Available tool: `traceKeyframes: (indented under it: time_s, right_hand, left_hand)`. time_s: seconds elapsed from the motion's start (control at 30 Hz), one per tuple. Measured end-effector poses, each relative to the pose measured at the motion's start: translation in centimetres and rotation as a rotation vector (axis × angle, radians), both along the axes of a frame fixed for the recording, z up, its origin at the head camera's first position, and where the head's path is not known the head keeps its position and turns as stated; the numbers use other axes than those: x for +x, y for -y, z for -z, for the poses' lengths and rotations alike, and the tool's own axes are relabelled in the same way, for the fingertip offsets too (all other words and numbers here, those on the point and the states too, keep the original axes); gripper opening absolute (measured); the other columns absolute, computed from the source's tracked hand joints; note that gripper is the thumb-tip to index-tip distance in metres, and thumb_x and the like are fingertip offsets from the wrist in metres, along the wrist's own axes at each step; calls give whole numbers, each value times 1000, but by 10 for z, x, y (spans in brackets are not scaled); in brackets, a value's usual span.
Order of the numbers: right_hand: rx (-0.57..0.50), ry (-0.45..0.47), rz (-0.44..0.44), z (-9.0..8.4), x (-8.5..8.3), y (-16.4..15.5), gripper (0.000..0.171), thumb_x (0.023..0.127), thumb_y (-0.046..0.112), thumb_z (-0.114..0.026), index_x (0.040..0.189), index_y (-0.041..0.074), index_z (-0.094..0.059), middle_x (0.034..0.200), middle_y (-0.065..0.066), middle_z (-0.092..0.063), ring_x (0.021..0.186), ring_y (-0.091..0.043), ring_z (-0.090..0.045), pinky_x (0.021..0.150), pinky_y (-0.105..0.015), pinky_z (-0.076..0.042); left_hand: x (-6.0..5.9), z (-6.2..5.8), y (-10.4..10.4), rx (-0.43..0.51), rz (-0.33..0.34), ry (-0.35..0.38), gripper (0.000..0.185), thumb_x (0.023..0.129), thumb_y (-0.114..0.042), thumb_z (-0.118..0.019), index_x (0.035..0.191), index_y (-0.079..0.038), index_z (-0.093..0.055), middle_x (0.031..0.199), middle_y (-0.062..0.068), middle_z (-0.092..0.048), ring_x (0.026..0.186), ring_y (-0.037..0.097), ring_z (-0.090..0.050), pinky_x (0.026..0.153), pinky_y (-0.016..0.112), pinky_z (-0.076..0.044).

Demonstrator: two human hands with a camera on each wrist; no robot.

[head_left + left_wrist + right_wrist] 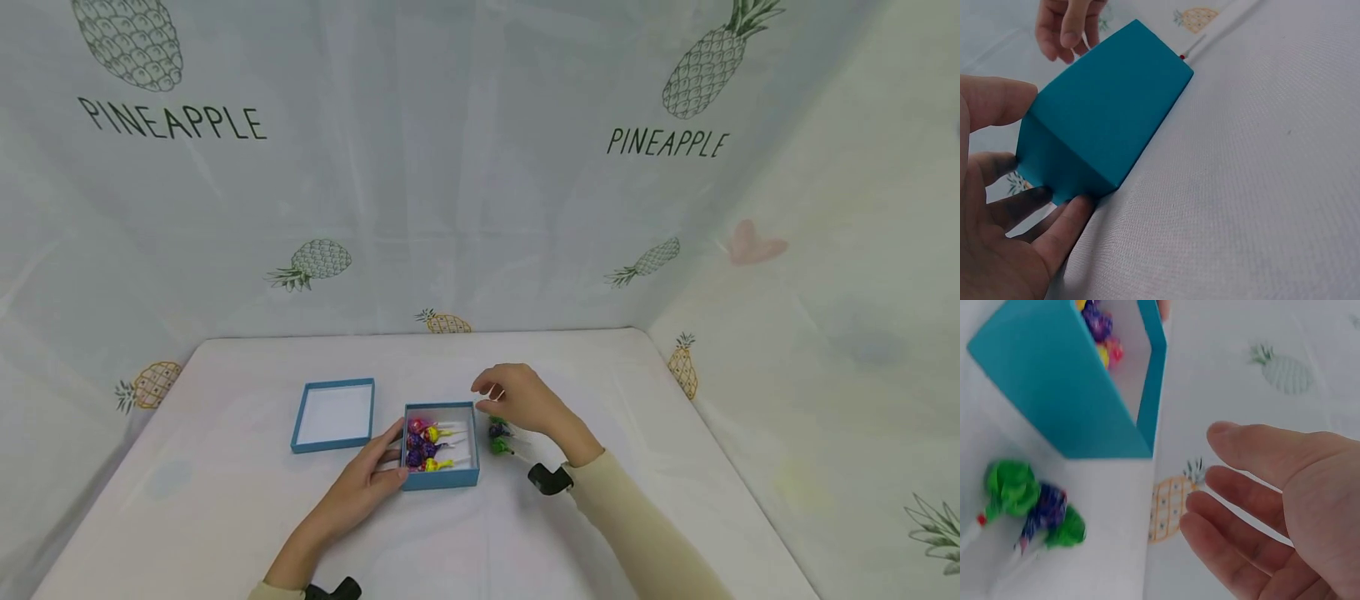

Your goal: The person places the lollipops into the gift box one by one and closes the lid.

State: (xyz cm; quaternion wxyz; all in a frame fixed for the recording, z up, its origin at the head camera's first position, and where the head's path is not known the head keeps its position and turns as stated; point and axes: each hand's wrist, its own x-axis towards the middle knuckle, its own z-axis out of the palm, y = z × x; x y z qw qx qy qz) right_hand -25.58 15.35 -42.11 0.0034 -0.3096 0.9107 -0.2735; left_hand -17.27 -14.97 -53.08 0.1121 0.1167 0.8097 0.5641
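A small blue box (441, 481) holds several lollipops (426, 444) in pink, purple and yellow wrappers. My left hand (381, 468) lies against the box's left near corner, with fairly straight fingers (1054, 219) touching its blue wall (1104, 119) and the thumb by the upper edge. My right hand (504, 392) hovers empty just right of the box, its fingers (1254, 500) relaxed and spread. Below it on the table lie three loose lollipops (498, 437), two green (1010, 484) and one purple (1047, 506). The box (1054, 381) shows beside them.
The box's blue lid (333, 414) lies upturned left of the box. A white cloth (675, 467) covers the table. Pineapple-printed sheets form walls at the back and on both sides. Black wrist-camera mounts sit on both forearms.
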Motion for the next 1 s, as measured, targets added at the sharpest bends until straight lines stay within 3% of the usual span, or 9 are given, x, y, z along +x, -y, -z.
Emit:
traceKeyframes:
  time_s: [0.17,0.53,0.77,1.0]
  right_hand:
    - [-8,-15,80,8,-8,-15,21,96,11,-80,116,6,-77,113,-12,-77,93,-23,-73,81,-32,-60]
    - [-13,98,195,48,-22,-37,29,95,12,-79,122,2,-76,115,-14,-76,90,-20,-71,80,-37,-61]
    - [-13,149,202,62,-27,-40,28,96,15,-79,121,5,-76,112,-10,-75,89,-16,-70,81,-37,-60]
    - [4,180,181,70,-28,-39,24,96,18,-80,117,8,-78,100,-1,-75,88,-14,-68,83,-37,-59]
  left_hand:
    - [1,1,1,10,2,8,76,104,-34,-68,170,-28,-29,166,12,-41,145,34,-51,99,17,-48]
    - [0,2,1,9,2,10,76,104,-36,-68,169,-32,-29,168,9,-39,146,33,-50,99,17,-47]
    - [0,2,0,4,-3,8,76,104,-36,-68,169,-32,-29,168,10,-39,146,33,-50,99,16,-48]
    - [0,1,0,-11,-9,7,76,104,-35,-68,169,-31,-29,168,10,-39,146,33,-50,99,17,-48]
